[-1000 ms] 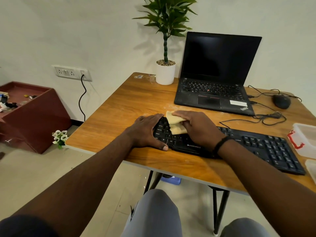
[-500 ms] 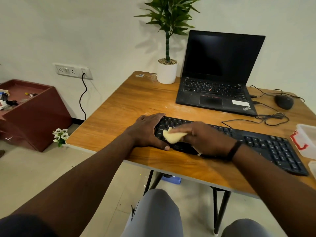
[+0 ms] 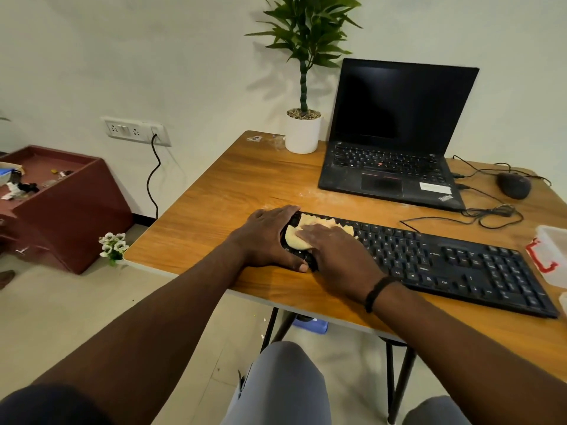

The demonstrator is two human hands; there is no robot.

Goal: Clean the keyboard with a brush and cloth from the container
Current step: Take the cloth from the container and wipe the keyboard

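We find the keyboard (image 3: pixel 429 259) lying flat on the wooden bench (image 3: pixel 245 185), near its front edge, with the laptop (image 3: pixel 395 142) behind it and a clear container (image 3: pixel 552 256) with a red clasp just off its right end. The cloth (image 3: pixel 306 233), pale yellow, lies on the keyboard's left end.

Handling, in our judgement: the cloth looks thin, soft and light, and will crumple and ride up unless pressed under a flat palm. It is best held down from above across its middle, not pinched at an edge. The keyboard appears a light, rigid plastic slab likely to skid on the smooth bench under a sideways wipe, so it wants bracing at one end. Its keys are shallow and could snag a loose fold of cloth.

Pose of the hands: the left hand (image 3: pixel 270 240) wraps the keyboard's left end, fingers curled over the far edge and thumb along the near edge, clamping it in place. The right hand (image 3: pixel 334 250) lies palm down on the cloth, fingers straight and held together, pressing it onto the keys; it grips nothing. Both forearms reach forward from the near edge, the right wrist carrying a dark band (image 3: pixel 379 291). No brush is visible.
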